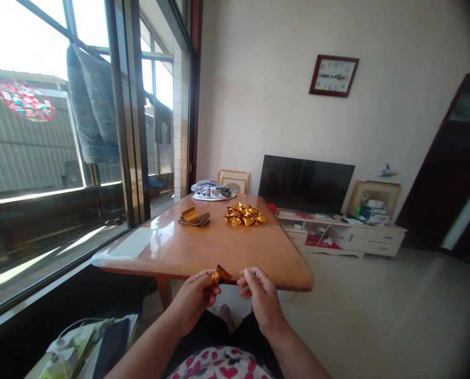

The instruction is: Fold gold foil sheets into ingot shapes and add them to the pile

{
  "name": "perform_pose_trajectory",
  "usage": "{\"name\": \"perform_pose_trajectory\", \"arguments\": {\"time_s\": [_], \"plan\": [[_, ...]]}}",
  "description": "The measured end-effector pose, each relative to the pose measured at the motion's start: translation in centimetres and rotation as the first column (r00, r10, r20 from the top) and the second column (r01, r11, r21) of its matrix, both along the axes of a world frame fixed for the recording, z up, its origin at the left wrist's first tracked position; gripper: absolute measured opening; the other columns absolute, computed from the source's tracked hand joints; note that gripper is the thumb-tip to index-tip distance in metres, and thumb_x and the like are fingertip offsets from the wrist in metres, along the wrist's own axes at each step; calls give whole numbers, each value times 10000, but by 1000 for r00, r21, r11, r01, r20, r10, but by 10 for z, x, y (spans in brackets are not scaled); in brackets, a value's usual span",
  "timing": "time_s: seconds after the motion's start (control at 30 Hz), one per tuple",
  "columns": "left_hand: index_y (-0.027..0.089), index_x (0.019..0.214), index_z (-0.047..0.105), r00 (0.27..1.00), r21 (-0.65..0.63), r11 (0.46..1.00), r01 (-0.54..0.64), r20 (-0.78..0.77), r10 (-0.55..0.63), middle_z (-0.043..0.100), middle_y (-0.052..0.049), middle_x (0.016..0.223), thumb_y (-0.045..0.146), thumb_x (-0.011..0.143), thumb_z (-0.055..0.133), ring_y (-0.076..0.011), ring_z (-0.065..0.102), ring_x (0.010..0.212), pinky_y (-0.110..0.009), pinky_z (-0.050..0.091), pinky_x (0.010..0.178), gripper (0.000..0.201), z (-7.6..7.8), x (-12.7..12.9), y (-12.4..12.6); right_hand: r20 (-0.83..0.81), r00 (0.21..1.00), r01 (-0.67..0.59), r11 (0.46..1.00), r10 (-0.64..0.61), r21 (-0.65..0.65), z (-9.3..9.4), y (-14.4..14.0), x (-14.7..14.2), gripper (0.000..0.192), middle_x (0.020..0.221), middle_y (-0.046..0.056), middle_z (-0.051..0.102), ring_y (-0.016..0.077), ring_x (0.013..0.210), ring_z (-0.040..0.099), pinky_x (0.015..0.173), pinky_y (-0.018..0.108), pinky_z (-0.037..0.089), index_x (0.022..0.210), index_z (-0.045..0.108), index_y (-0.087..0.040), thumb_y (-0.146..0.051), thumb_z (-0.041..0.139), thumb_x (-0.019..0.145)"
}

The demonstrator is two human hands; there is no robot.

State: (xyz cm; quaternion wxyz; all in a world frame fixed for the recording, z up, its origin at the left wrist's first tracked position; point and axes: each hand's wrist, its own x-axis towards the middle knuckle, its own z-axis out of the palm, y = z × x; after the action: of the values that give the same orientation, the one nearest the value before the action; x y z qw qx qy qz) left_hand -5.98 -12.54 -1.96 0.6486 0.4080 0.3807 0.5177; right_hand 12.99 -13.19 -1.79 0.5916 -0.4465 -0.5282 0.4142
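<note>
Both hands are closed on one small folded piece of gold foil paper (220, 274), held in the air just before the near edge of the wooden tabletop (203, 247). The left hand (197, 295) pinches its left end and the right hand (258, 289) pinches its right end, with fingertips only. The piece looks very light, thin and easy to crease or tear, and probably a little slippery, so a soft pinch at the folded edges seems safest. Farther on the tabletop lie a pile of folded gold pieces (244, 214) and a stack of gold sheets (194, 216).
</note>
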Motion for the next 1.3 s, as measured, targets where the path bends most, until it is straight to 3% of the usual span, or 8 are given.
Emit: {"name": "perform_pose_trajectory", "arguments": {"time_s": [0.3, 0.43, 0.7, 0.97, 1.3], "plan": [[132, 935, 677, 998, -20, 999, 47, 40, -47, 634, -13, 658, 329, 826, 691, -83, 508, 491, -194, 378, 469, 225, 1, 5, -3, -287, 935, -267, 946, 207, -186, -3, -3, -14, 489, 693, 24, 704, 103, 489, 575, 473, 191, 380, 984, 627, -173, -646, 639, 860], [137, 928, 670, 996, -17, 997, 69, 57, -68, 612, -3, 669, 301, 812, 711, -82, 520, 529, -175, 373, 490, 205, 1, 7, -4, -356, 897, -347, 917, 263, -197, 3, -7, -19, 489, 695, 23, 703, 91, 479, 566, 464, 182, 392, 942, 618, -169, -641, 685, 832], [138, 840, 668, 989, 34, 991, 132, 60, -134, 609, -10, 712, 277, 802, 710, -87, 531, 589, -184, 366, 513, 150, 10, 11, -9, -366, 893, -332, 932, 262, -143, 5, -9, -21, 444, 697, 21, 695, 87, 506, 572, 480, 181, 398, 884, 624, -155, -579, 741, 822], [147, 871, 663, 991, 22, 993, 117, 65, -118, 622, -15, 707, 289, 821, 689, -94, 546, 578, -191, 370, 514, 153, 6, 9, -4, -435, 842, -397, 913, 320, -96, 6, -10, -20, 422, 750, 76, 739, 111, 543, 612, 517, 199, 423, 894, 623, -149, -563, 699, 864], [140, 875, 671, 987, 41, 990, 132, 85, -135, 618, -19, 734, 289, 838, 685, -86, 547, 592, -181, 375, 516, 153, 9, 11, -5, -433, 838, -402, 912, 332, -78, 7, -9, -19, 417, 768, 78, 750, 120, 565, 632, 538, 207, 433, 929, 625, -154, -553, 720, 853]]}}
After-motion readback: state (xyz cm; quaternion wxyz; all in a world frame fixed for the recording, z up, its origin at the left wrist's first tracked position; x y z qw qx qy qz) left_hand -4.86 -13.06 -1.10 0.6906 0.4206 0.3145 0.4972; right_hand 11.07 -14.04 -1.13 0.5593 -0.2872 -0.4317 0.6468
